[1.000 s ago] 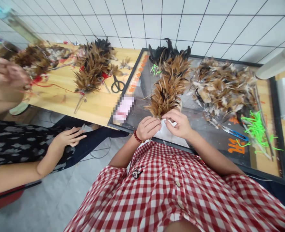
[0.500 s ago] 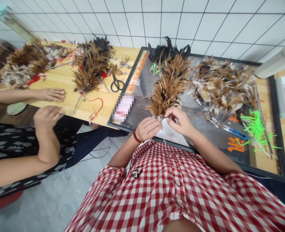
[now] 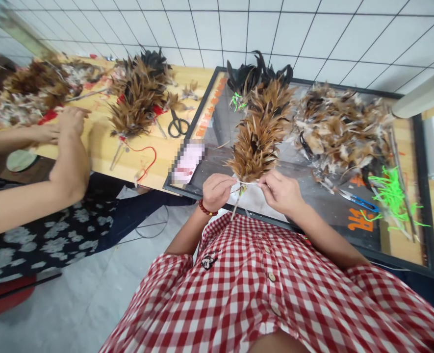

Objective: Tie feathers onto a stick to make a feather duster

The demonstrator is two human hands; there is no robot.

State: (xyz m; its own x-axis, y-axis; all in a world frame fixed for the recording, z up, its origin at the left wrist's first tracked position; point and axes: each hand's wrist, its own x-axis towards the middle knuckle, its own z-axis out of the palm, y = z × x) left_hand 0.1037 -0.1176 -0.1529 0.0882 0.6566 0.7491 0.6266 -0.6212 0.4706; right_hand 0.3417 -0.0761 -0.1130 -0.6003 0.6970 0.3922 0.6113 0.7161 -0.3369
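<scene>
Reader: What marks this moment, and where is the main piece?

Legend: A white cord (image 3: 249, 184) runs nearly straight across the near end of the feather bundle (image 3: 259, 142); the bundle lies on the framed dark panel (image 3: 321, 211), its black plumes away from the wearer, its thin stick (image 3: 235, 207) pointing toward the checked shirt (image 3: 255, 274).

Reader: And the fingers?

Legend: The left hand (image 3: 216, 192) pinches the cord on one side of the stick; the right hand (image 3: 282, 193) pinches it on the other, thumb against forefinger; neither is released, though the exact grip of the curled fingers cannot be told.

Reader: What does the straight cord signify?

Legend: As a judgement, it is under light tension, bearing on the base of the plumage; whether it is knotted cannot be told.

Reader: And the surroundings?

Legend: To the right, loose feathers (image 3: 344, 130); nearer, blue-handled snips (image 3: 364, 202) beside bright green strands (image 3: 388, 191); to the left, black scissors (image 3: 178, 127) near a second bundle (image 3: 138, 110); farther left, a co-worker's hands (image 3: 71, 120), close together at the wooden table (image 3: 101, 142).
</scene>
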